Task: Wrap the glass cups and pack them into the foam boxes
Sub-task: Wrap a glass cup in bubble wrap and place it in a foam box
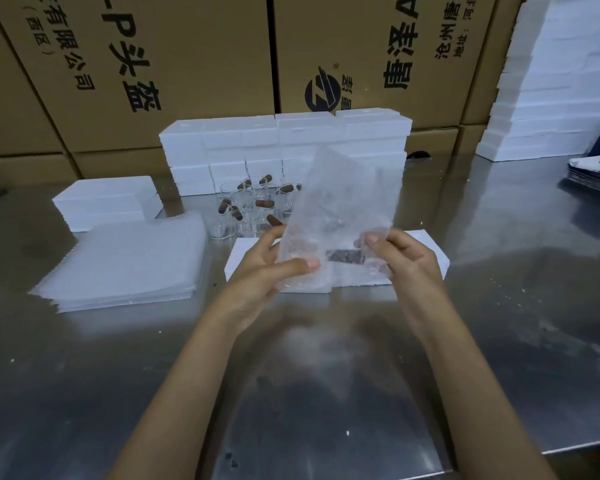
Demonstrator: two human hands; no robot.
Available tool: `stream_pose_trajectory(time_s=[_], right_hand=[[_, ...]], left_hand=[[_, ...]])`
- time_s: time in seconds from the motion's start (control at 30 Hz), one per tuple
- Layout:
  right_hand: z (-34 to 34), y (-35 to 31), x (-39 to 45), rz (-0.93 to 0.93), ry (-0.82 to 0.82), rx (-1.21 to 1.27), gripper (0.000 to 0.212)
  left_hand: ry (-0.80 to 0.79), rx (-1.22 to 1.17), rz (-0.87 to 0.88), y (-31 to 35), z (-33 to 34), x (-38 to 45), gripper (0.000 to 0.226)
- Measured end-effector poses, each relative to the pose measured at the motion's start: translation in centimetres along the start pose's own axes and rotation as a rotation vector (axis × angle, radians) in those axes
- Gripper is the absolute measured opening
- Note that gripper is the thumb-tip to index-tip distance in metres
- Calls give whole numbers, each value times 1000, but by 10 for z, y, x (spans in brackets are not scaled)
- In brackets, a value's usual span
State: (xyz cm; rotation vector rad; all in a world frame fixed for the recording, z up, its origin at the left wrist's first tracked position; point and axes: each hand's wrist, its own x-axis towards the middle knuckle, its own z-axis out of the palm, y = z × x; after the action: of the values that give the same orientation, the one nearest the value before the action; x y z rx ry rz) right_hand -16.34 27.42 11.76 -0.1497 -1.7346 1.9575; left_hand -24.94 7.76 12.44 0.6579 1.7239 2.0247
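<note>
Head view: open foam box point(426, 252) holds wrapped cup point(347, 258).

Two hands held a see-through bubble wrap sheet point(340, 216) up over a shiny metal table point(326, 393). The left hand point(267, 268) gripped a wrapped glass cup point(303, 252) with its thumb on top. The right hand point(404, 258) pinched the sheet's other edge. An open foam box point(426, 252) lay just behind the hands. More glass cups point(246, 209) with brown handles stood near a pile of sheets point(129, 261). White foam boxes point(284, 143) were stacked before big cardboard boxes point(187, 64).
</note>
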Motion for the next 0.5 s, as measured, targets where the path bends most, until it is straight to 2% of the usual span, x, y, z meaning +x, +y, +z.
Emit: stream_pose_trajectory(time_s=[0.07, 0.13, 0.27, 0.33, 0.43, 0.5], right_hand=[[2, 0, -4, -24, 25, 22, 6], [6, 2, -8, -26, 32, -13, 14], [14, 10, -9, -136, 33, -135, 27], [18, 15, -8, -198, 48, -228, 26], [24, 24, -11, -213, -15, -438, 29], [26, 26, -12, -223, -51, -536, 29]], left_hand=[[-39, 231, 38, -4, 6, -2, 65], [-62, 470, 76, -9, 14, -5, 61], [-40, 698, 95, -12, 22, -5, 59], [-45, 803, 106, -13, 18, -4, 66], [-141, 772, 82, -12, 13, -3, 70], [-112, 662, 57, -9, 12, -4, 64]])
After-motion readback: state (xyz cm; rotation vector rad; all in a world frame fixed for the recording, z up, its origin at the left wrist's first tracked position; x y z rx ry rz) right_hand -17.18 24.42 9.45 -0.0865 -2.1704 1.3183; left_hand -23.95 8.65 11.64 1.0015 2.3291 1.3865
